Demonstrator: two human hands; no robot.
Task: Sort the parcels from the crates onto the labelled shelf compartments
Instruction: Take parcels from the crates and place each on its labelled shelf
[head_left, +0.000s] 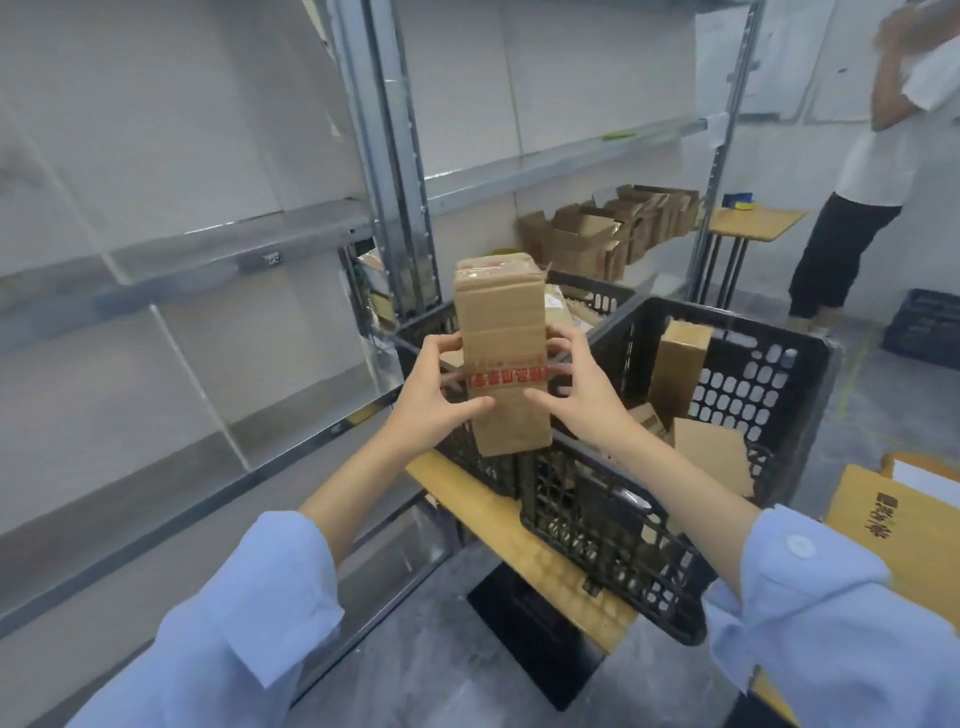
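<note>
Your left hand (436, 400) and right hand (576, 395) clasp one tall taped cardboard parcel (501, 322) upright above the crates. It looks stiff and light, so grip its side faces, low. There are two crates: the nearer crate (623, 525), at 4 o'clock, shows three parcels, and the farther crate (597, 293) is at 1 o'clock.

On our left, the shelf (208, 244); on the table (550, 571) ahead, near crate (623, 519) before far crate (592, 291). Our left hand (431, 400) and right hand (582, 395) flank the parcel (501, 312) above them.
</note>
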